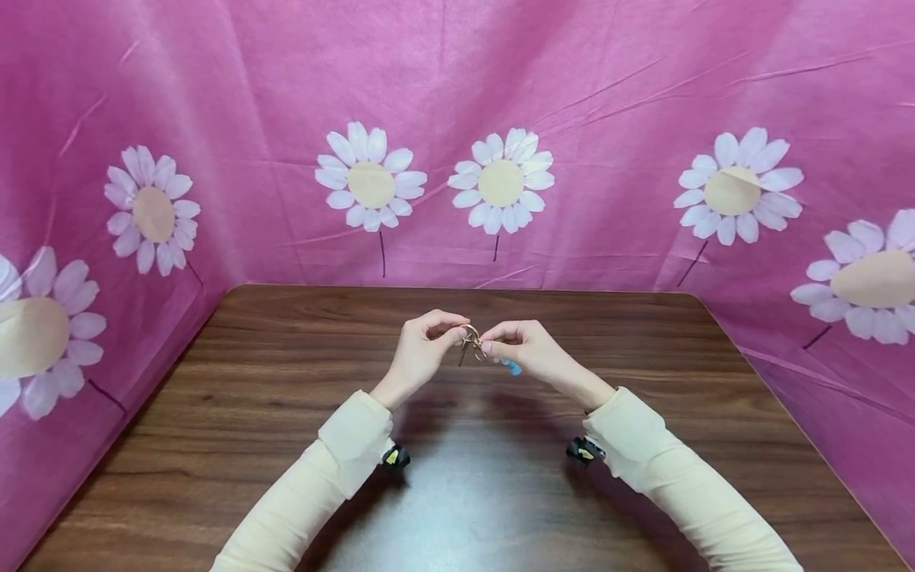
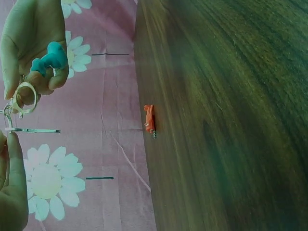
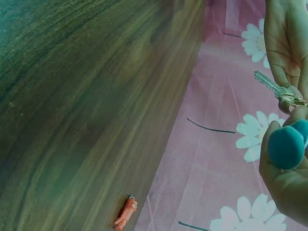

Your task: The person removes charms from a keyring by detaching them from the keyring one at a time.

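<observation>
Both hands raised above the far half of the worktop [image 1: 214,445], just left and right of each other, a small bunch between them: gold ring [image 2: 35,97], key [image 3: 269,84], blue charm [image 3: 286,147]. Left hand [image 1: 422,349] nearly closed, thumb and finger pinching at the bunch's left side; whether on ring, key head or both, cannot tell. Right hand [image 1: 534,349] likewise narrowed to a pinch, at the ring's right side, its exact contact partly hidden; blue charm hangs below its fingers in the head view. Key sticks out from the bunch close to the left fingertips. Orange charm [image 2: 149,119] lies on the worktop near the far edge, well apart from the hands, a short bit of chain at one end; seen only in the wrist views. Handling, by judgement: whole bunch light; ring and key stiff, smooth, rather slippery, parts likely to swivel on one another. Blue charm looks rounded, perhaps a little soft; probably nothing fragile. Best hold: fingertips on opposite sides of the ring, or flat on the key's head, clear of the toothed blade.
</observation>
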{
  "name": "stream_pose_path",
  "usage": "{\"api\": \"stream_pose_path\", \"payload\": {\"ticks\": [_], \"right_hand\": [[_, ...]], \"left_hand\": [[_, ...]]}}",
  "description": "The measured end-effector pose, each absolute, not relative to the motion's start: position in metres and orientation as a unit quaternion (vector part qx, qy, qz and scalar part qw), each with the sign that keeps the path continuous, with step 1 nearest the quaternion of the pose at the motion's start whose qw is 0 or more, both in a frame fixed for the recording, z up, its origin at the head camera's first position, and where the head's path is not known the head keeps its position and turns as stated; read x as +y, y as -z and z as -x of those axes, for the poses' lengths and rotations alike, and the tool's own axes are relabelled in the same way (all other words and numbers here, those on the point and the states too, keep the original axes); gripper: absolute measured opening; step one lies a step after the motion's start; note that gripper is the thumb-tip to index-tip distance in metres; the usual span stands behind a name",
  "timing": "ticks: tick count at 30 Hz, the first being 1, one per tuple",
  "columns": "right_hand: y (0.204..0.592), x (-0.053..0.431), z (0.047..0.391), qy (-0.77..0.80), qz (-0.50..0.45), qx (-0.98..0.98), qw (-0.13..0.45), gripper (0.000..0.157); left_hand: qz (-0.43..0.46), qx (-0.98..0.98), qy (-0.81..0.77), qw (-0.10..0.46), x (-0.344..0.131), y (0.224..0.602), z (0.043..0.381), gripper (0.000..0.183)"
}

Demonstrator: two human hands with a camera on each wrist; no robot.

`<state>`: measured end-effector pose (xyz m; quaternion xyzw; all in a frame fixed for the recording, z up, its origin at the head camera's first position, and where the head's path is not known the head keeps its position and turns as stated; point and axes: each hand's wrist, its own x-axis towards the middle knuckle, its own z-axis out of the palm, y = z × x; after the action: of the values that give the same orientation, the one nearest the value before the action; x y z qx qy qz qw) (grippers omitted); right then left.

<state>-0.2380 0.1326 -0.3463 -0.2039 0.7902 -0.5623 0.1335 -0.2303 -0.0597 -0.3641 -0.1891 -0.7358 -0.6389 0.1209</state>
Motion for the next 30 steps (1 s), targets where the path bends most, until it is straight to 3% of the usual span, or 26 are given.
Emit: {"api": "stream_pose_path", "payload": {"ticks": [8,17,26,30], "right_hand": [[0.343,0.131,0.238,0.556,0.189,0.800,0.126,0.020],[0.340,0.133,0.239,0.556,0.155,0.798,0.173,0.019],[0.337,0.133,0.237,0.583,0.152,0.776,0.185,0.016],[0.336,0.133,0.236,0.594,0.150,0.768,0.189,0.014]], "left_hand": [[0.201,-0.748,0.617,0.137,-0.057,0.344,0.214,0.015],[0.233,-0.754,0.591,0.167,-0.054,0.339,0.210,0.012],[0.202,-0.773,0.598,0.062,-0.053,0.342,0.209,0.019],[0.193,-0.778,0.596,0.052,-0.052,0.342,0.209,0.020]]}}
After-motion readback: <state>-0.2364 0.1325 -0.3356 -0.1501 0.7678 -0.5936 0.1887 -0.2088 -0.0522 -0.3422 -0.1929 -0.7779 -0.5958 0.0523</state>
